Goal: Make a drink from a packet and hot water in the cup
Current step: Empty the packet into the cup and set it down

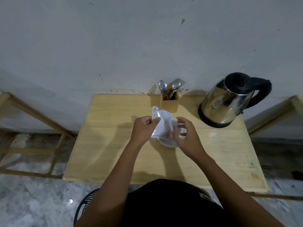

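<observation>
My left hand (144,128) pinches a silvery white packet (161,122) by its left edge, held above a clear cup (168,141) on the wooden table (114,145). My right hand (188,135) hovers at the packet's lower right, fingers spread and blurred; I cannot tell whether they touch the packet or the cup. The cup is mostly hidden behind the packet and my right hand. A steel kettle (229,102) with a black lid and handle stands at the table's back right.
A wooden holder (169,102) with spoons and a fork stands against the wall just behind the packet. A wooden frame (37,115) lies on the floor to the left. A dark plastic basket (85,203) sits below the table's front edge.
</observation>
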